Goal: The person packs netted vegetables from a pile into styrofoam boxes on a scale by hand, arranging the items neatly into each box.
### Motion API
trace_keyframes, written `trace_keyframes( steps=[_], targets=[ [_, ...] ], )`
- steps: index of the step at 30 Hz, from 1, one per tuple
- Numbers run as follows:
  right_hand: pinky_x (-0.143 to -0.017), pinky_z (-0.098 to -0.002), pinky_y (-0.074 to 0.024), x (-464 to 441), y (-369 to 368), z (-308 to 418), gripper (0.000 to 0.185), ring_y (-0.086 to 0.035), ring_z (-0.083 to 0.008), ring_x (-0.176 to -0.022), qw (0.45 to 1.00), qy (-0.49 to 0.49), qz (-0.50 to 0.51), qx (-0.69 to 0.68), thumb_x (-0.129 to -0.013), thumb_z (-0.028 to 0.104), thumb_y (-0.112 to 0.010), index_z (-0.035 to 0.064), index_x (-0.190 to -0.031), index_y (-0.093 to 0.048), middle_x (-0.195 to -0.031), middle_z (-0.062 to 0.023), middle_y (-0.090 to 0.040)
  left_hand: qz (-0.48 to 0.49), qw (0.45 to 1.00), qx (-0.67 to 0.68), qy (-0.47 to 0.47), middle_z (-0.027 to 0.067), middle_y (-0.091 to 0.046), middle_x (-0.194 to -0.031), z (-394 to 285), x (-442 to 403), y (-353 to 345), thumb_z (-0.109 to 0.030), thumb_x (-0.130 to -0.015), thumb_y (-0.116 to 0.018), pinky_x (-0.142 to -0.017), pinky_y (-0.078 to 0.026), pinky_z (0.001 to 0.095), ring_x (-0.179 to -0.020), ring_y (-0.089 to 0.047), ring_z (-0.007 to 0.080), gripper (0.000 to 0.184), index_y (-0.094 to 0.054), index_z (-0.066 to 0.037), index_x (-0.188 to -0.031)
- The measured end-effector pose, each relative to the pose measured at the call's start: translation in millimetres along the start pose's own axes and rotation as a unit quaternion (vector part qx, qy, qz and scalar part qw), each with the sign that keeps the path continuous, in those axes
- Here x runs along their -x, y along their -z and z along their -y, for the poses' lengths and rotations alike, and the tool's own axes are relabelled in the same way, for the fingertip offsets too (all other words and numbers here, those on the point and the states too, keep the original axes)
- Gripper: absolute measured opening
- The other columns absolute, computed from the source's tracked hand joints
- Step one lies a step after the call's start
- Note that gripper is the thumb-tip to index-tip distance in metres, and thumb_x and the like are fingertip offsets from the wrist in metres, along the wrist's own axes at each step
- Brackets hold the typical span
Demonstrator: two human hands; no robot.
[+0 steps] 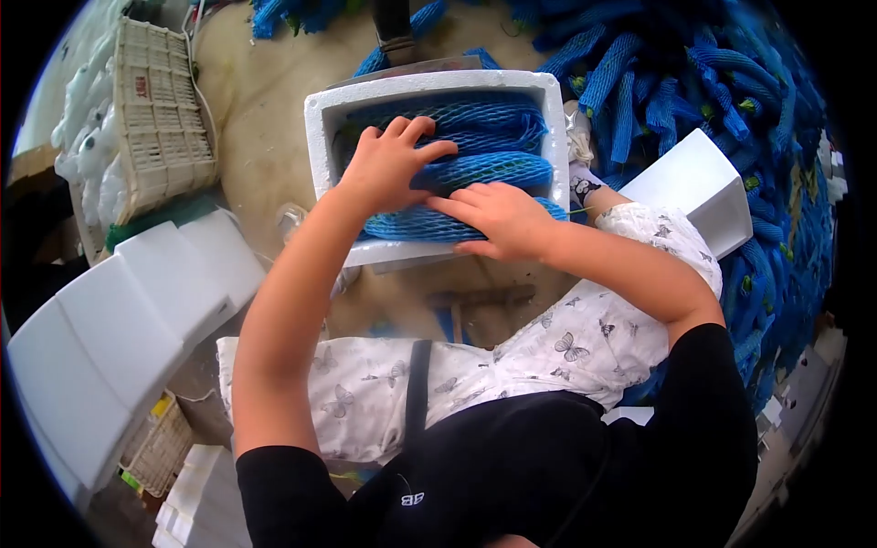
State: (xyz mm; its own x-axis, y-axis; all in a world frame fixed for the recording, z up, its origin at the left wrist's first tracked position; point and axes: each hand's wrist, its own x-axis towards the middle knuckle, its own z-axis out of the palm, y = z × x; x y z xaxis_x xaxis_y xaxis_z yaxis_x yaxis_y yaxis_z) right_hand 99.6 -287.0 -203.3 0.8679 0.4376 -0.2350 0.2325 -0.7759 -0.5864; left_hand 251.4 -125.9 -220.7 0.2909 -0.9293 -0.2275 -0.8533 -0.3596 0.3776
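A white foam box [322, 137] stands in front of me, with several long bundles in blue netting [498, 171] lying side by side in it. Green shows faintly through the mesh; what is inside the nets I cannot make out. My left hand [385, 166] reaches over the box's left part, fingers bent and spread on top of the bundles. Across the nearest bundle [411, 225] lies my right hand [504, 222], fingers stretched out flat toward the left hand. Neither hand is closed around a bundle.
A big heap of blue-netted bundles [612, 91] fills the right side. A white foam piece [699, 192] leans against it. At left are a cream plastic crate [164, 114], stacked white foam lids or boxes [119, 320] and a lower basket [160, 447].
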Motion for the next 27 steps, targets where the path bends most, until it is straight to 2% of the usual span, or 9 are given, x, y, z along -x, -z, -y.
trace_keyframes(
  steps=[2,6,7,14,18,20,21,25,27],
  targets=[
    [-0.098,-0.0423,-0.0393,26,23,-10,0.077,-0.052,-0.0263,-0.112,0.989,0.034,-0.134,0.045,-0.074,0.035,-0.078,0.0118,-0.139,-0.043,-0.119,-0.0121,-0.056,0.004,1.000,-0.002,0.025,0.0068,-0.039,-0.142,-3,3,-6,-0.031,-0.073,-0.081,-0.108,-0.028,0.0462,-0.132,-0.037,0.0300,0.068,-0.049,-0.037,-0.132],
    [-0.073,-0.0318,-0.0458,84,47,-32,0.048,-0.061,-0.0219,-0.088,0.972,-0.109,0.058,0.202,-0.067,0.034,-0.081,0.0085,-0.102,-0.061,-0.091,-0.0080,-0.061,-0.032,0.996,0.067,0.048,0.0061,-0.036,-0.144,-5,12,-11,-0.026,-0.076,-0.078,-0.115,-0.019,0.0489,-0.136,-0.031,0.0321,0.063,-0.051,-0.038,-0.131],
    [-0.066,-0.0310,-0.0459,81,33,-36,0.037,-0.061,-0.0209,-0.075,0.974,-0.026,-0.015,0.226,-0.066,0.029,-0.081,0.0071,-0.088,-0.060,-0.080,-0.0047,-0.058,-0.047,0.994,0.082,0.046,0.0063,-0.038,-0.143,-4,13,-15,-0.025,-0.075,-0.078,-0.115,-0.019,0.0488,-0.135,-0.032,0.0314,0.063,-0.052,-0.038,-0.131],
    [-0.080,-0.0304,-0.0420,74,8,-45,0.037,-0.056,-0.0205,-0.089,0.973,-0.015,-0.077,0.217,-0.069,0.024,-0.077,0.0030,-0.095,-0.062,-0.090,-0.0070,-0.058,-0.091,0.987,0.128,0.038,0.0077,-0.036,-0.143,0,18,-33,-0.019,-0.078,-0.075,-0.115,-0.017,0.0479,-0.134,-0.031,0.0311,0.056,-0.056,-0.035,-0.129],
    [-0.088,-0.0322,-0.0362,56,8,-61,0.026,-0.057,-0.0203,-0.088,0.968,0.017,-0.004,0.250,-0.075,0.024,-0.072,0.0065,-0.093,-0.067,-0.088,-0.0063,-0.061,-0.069,0.988,0.136,0.034,0.0081,-0.036,-0.143,-3,18,-33,-0.018,-0.077,-0.075,-0.114,-0.017,0.0479,-0.134,-0.031,0.0306,0.057,-0.058,-0.036,-0.127],
    [-0.087,-0.0345,-0.0355,42,6,-65,0.011,-0.058,-0.0182,-0.085,0.923,0.031,0.144,0.356,-0.077,0.020,-0.066,0.0103,-0.080,-0.071,-0.082,-0.0051,-0.063,-0.077,0.988,0.127,0.031,0.0085,-0.036,-0.143,0,15,-33,-0.015,-0.074,-0.076,-0.113,-0.018,0.0478,-0.134,-0.032,0.0301,0.060,-0.058,-0.037,-0.127],
    [-0.085,-0.0363,-0.0343,41,2,-70,0.012,-0.059,-0.0176,-0.077,0.920,0.065,0.097,0.375,-0.076,0.016,-0.063,0.0137,-0.067,-0.071,-0.071,-0.0038,-0.063,-0.092,0.989,0.116,0.029,0.0086,-0.035,-0.143,1,13,-33,-0.019,-0.075,-0.074,-0.113,-0.018,0.0479,-0.133,-0.033,0.0299,0.058,-0.058,-0.035,-0.128],
    [-0.084,-0.0372,-0.0345,33,-12,-53,0.015,-0.060,-0.0196,-0.069,0.917,-0.001,0.153,0.368,-0.076,0.014,-0.064,0.0144,-0.062,-0.069,-0.061,-0.0046,-0.063,-0.078,0.988,0.121,0.054,0.0099,-0.035,-0.146,-9,20,-24,-0.034,-0.079,-0.070,-0.115,-0.013,0.0516,-0.136,-0.030,0.0297,0.053,-0.058,-0.030,-0.130],
    [-0.081,-0.0363,-0.0372,36,8,-47,0.002,-0.061,-0.0209,-0.074,0.947,-0.051,0.153,0.276,-0.074,0.013,-0.067,0.0116,-0.074,-0.068,-0.074,-0.0068,-0.065,-0.036,0.998,0.038,0.031,0.0053,-0.025,-0.155,-30,35,-15,-0.049,-0.079,-0.066,-0.115,0.002,0.0582,-0.145,-0.017,0.0255,0.070,-0.041,-0.034,-0.143]
  ],
)
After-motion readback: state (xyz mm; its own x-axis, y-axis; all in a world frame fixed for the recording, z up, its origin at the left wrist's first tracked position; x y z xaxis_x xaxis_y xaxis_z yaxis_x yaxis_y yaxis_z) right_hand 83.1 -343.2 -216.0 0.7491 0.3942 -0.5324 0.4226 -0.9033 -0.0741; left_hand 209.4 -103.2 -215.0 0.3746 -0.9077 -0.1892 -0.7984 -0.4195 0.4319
